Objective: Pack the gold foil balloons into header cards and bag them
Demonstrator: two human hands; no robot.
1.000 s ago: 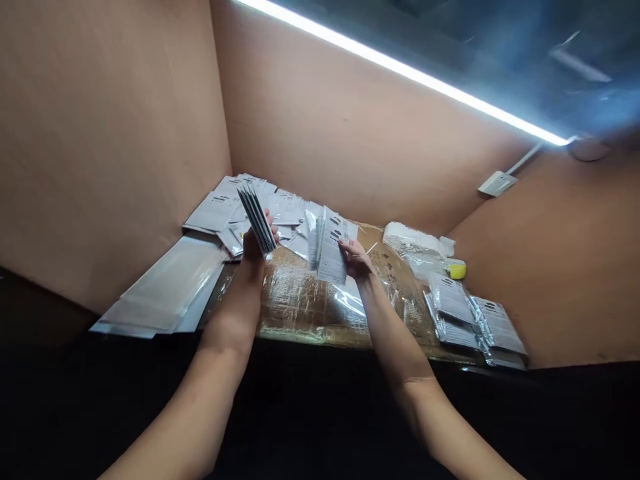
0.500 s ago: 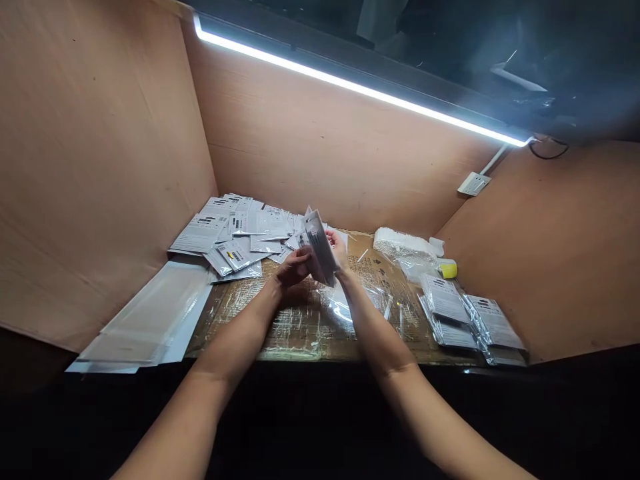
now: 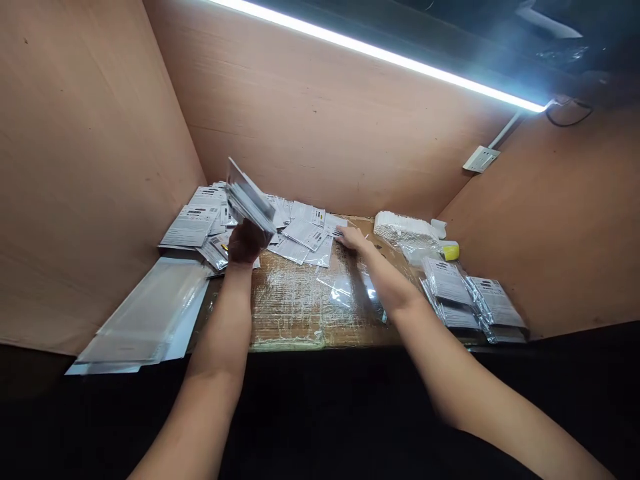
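Note:
My left hand [image 3: 245,241] grips a stack of packets [image 3: 249,200], raised and tilted above the left part of the pile. Toward the back of the surface, my right hand [image 3: 350,237] touches the right end of the scattered white printed packets [image 3: 306,233]. Its fingertips meet a packet there, but whether they pinch it is too small to tell. More printed packets [image 3: 187,227] lie against the left wall, partly behind my left hand.
Clear plastic sleeves [image 3: 145,313] lie at the left front. White sticks [image 3: 405,229] are heaped at the back right, beside a yellow-and-white object [image 3: 450,251]. Stacked packets [image 3: 453,283] rest at the right. Clear film lies on the taped cardboard [image 3: 287,307].
My left hand has moved left and up with the packet stack. My right hand has come off the stack and reached to the pile's right end. The view has shifted slightly.

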